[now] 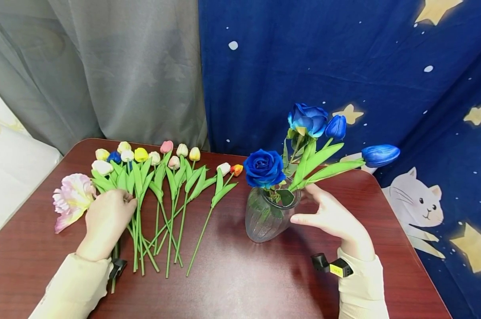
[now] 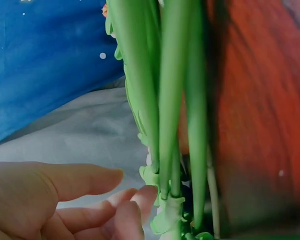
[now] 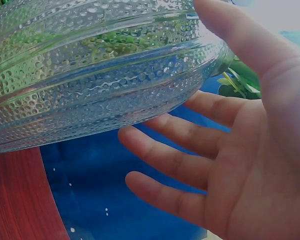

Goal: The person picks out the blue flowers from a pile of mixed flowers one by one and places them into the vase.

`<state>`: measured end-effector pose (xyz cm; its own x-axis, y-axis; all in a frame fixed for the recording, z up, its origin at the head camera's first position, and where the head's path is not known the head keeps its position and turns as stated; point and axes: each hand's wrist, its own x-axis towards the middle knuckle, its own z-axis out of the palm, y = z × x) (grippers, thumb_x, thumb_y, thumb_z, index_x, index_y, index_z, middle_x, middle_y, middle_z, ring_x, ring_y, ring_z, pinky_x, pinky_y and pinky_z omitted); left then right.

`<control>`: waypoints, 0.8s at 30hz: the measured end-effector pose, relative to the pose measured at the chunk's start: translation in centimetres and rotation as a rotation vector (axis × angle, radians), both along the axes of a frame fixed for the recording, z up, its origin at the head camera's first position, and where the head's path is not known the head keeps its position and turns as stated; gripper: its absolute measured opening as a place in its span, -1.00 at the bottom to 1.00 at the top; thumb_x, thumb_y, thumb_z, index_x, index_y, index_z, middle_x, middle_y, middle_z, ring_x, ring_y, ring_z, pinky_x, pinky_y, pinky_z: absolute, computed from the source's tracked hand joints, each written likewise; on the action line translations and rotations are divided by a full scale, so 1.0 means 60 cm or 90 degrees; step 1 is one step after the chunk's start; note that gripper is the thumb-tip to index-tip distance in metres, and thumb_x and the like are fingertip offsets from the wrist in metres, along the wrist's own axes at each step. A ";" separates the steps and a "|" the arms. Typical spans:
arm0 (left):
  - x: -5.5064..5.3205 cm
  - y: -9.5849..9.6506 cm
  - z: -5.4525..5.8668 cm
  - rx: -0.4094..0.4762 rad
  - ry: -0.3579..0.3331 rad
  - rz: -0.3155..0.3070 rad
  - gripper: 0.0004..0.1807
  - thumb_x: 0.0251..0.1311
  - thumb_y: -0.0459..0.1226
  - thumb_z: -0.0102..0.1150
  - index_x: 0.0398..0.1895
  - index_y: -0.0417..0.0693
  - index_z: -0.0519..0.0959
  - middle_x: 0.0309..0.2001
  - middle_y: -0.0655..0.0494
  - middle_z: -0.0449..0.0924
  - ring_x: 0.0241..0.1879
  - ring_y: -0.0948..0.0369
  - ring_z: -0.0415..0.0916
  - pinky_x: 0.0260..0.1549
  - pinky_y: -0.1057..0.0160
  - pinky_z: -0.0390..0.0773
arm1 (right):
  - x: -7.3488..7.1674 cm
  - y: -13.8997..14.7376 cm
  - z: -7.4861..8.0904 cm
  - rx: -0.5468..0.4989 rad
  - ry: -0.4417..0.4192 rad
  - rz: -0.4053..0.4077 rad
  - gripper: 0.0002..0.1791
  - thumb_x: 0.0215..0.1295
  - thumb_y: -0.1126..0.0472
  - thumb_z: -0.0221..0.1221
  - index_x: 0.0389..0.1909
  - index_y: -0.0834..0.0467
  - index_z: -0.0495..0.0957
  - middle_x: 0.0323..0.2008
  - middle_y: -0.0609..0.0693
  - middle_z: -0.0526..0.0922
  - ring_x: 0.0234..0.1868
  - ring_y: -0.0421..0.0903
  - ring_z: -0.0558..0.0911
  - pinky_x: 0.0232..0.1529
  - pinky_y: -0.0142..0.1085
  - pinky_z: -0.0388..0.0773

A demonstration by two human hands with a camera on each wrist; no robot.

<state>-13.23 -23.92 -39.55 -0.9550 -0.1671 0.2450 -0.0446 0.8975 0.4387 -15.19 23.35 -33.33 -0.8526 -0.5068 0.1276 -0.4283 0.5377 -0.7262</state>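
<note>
My left hand (image 1: 110,219) reaches over the leaves and stems at the left of a row of artificial tulips. In the left wrist view, a gap shows between its thumb and loosely bent fingers, right beside the green stems (image 2: 172,100). A large pale pink flower (image 1: 74,199) lies left of that hand. My right hand (image 1: 336,217) is at the right side of a ribbed clear glass vase (image 1: 262,219), thumb and fingers spread about its neck. Two blue roses, one low in front (image 1: 264,168), and two blue tulips (image 1: 380,155) stand in the vase, leaning outward.
More tulips lie across the table (image 1: 220,283), among them a yellow tulip (image 1: 141,154), a pink tulip (image 1: 166,147) and, nearest the vase, an orange-red tulip (image 1: 236,170). A grey curtain (image 1: 145,71) and a starry blue curtain (image 1: 264,88) hang behind the table's back edge.
</note>
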 end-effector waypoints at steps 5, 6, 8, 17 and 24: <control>-0.001 -0.004 -0.003 0.006 -0.027 0.004 -0.62 0.12 -0.31 0.12 -0.84 0.02 0.38 -0.76 0.16 0.24 -0.70 0.10 0.27 -0.80 0.18 0.17 | 0.000 0.000 0.000 -0.001 0.008 0.006 -0.29 0.05 0.24 0.41 0.23 0.26 0.35 -0.02 0.01 0.60 -0.03 -0.06 0.58 -0.02 -0.10 0.52; -0.001 -0.005 -0.004 0.008 -0.033 0.003 -0.62 0.12 -0.31 0.12 -0.84 0.02 0.37 -0.77 0.16 0.23 -0.70 0.10 0.27 -0.79 0.18 0.17 | 0.000 0.000 0.000 0.000 0.007 0.005 -0.28 0.04 0.24 0.42 0.23 0.25 0.34 -0.02 0.01 0.60 -0.02 -0.06 0.57 -0.01 -0.11 0.52; -0.001 -0.006 -0.005 0.011 -0.044 0.002 -0.61 0.12 -0.31 0.12 -0.85 0.03 0.36 -0.77 0.17 0.22 -0.69 0.10 0.26 -0.80 0.18 0.17 | 0.001 -0.001 0.001 0.002 0.003 0.002 -0.27 0.04 0.23 0.42 0.24 0.24 0.33 -0.02 0.00 0.60 -0.01 -0.06 0.57 -0.01 -0.12 0.52; -0.001 -0.010 -0.010 0.015 -0.098 -0.016 -0.62 0.04 -0.31 0.23 -0.83 0.04 0.34 -0.74 0.19 0.20 -0.66 0.12 0.24 -0.76 0.18 0.20 | 0.003 -0.002 0.003 -0.005 0.004 0.006 -0.34 0.06 0.24 0.41 0.18 0.29 0.37 -0.05 0.03 0.60 -0.06 -0.05 0.59 -0.03 -0.05 0.52; 0.001 -0.013 -0.011 0.023 -0.129 -0.024 -0.62 -0.03 -0.36 0.18 -0.86 0.04 0.28 -0.76 0.22 0.13 -0.69 0.15 0.16 -0.74 0.21 0.14 | 0.003 -0.004 0.003 -0.006 0.004 0.003 -0.36 0.05 0.26 0.41 0.16 0.30 0.38 -0.07 0.02 0.61 -0.07 -0.05 0.59 -0.03 -0.01 0.51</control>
<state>-13.16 -24.71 -40.21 -0.9898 -0.1363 0.0413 -0.1027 0.8840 0.4561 -15.03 23.12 -33.16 -0.8489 -0.5102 0.1382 -0.4363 0.5288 -0.7280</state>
